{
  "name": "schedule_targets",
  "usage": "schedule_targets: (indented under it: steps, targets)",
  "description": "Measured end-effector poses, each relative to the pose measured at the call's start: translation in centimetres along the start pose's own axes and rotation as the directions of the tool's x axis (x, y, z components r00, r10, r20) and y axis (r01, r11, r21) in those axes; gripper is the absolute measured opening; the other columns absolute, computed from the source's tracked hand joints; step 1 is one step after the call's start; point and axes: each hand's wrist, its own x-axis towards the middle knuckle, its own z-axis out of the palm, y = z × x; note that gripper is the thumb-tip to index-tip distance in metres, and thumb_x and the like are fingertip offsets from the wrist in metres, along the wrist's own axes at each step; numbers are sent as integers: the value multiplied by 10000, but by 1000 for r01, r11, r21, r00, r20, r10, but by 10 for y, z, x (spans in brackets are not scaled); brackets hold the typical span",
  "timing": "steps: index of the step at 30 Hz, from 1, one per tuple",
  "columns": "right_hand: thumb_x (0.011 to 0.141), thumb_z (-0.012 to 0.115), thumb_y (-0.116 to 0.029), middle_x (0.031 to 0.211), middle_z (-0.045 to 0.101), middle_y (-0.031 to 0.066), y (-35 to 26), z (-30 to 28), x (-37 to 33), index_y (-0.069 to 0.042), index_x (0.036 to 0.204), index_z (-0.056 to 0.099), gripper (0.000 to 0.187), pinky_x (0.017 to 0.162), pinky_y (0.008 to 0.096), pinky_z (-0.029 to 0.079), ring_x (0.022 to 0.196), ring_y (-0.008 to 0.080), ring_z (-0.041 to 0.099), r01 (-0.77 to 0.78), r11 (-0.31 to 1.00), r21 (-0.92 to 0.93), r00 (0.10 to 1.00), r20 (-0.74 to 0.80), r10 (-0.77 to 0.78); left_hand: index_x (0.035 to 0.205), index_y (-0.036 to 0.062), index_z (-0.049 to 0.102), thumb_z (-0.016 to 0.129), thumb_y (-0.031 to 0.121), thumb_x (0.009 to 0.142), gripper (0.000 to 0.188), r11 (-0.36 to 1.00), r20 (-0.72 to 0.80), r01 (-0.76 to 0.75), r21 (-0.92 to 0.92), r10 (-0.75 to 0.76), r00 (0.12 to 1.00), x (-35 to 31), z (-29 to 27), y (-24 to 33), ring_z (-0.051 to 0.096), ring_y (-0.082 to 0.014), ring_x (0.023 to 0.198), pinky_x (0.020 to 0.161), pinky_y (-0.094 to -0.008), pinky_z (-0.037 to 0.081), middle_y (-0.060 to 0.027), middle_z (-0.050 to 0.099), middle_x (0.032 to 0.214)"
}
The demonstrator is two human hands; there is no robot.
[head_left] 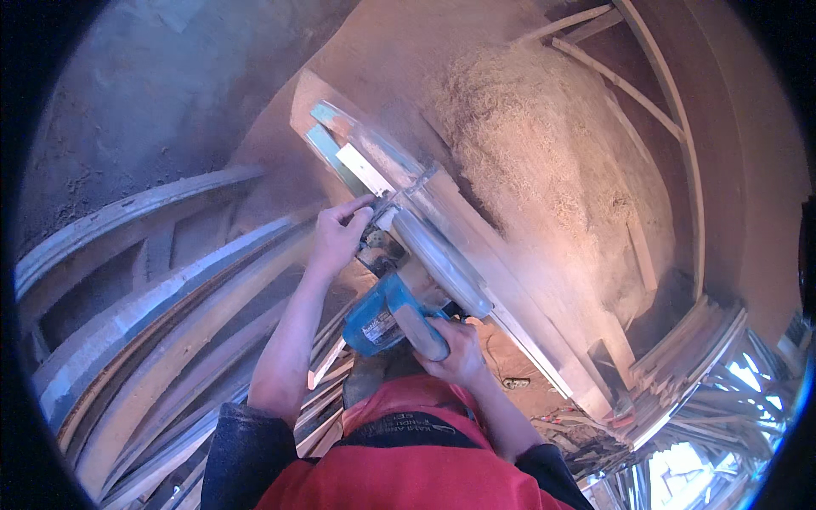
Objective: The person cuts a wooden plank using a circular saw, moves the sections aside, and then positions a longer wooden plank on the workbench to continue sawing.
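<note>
A blue circular saw (pixel 374 319) with a long silver blade guard (pixel 438 259) rests along a long narrow wooden board (pixel 518 297). My right hand (pixel 459 350) is wrapped round the saw's rear handle. At the front of the saw, my left hand (pixel 338 236) has its thumb and index finger drawn together near the end of a pale strip (pixel 364 168). What lies between those fingers is too small to make out. Beyond them, the board's far end carries turquoise-painted pieces (pixel 333 155). The blade itself is hidden by the guard.
To the right lies a large heap of sawdust and shavings (pixel 544 144), with a hazy dust cloud over its near part. Long curved planks (pixel 170 314) are stacked on the left. Thin wooden strips (pixel 688 357) lie piled at the lower right. A wooden frame (pixel 671 85) stands at the far right.
</note>
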Motion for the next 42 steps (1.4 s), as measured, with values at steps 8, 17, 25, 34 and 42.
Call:
schedule_targets:
  steps: [8,17,25,34,42]
  targets:
    - [670,829,-179,888,694,161,-9,10,20,-2,1095,649,494,686,404,550,759,337,702,22,998,-55,1000,21,-20,1203,-17,710,634,155,935,328,999,1,-41,-12,41,999,15,-22,-3,667,-161,1078,961,-301,499,-129,736,1165]
    - [680,829,-171,892,694,170,-20,23,51,12,1108,643,501,706,410,557,769,357,700,69,998,-5,997,-22,-69,1211,4,714,658,198,913,360,994,-53,-104,-30,102,993,36,-46,0,655,-100,873,806,-258,511,-92,753,1002]
    - [689,823,-184,890,697,167,-28,30,77,-2,1119,647,499,701,406,561,764,346,705,64,998,-25,998,-1,-64,1217,0,712,667,167,915,348,996,-83,-90,-12,89,993,57,-67,3,647,-99,877,826,-258,510,-85,747,1027]
    - [687,804,-245,922,703,160,-37,40,104,-27,1142,620,537,674,424,560,765,328,704,74,995,-67,997,16,-73,1232,-13,699,645,141,926,346,997,-76,-81,-6,81,994,74,-90,18,658,-151,1063,958,-286,492,-123,727,1173]
    - [708,787,-257,882,710,156,-51,48,131,-50,1135,616,504,680,435,557,790,342,701,52,998,-22,999,1,-52,1300,-22,653,647,103,930,390,992,-127,-125,-16,122,984,91,-107,22,649,-172,1122,1009,-301,478,-137,695,1250]
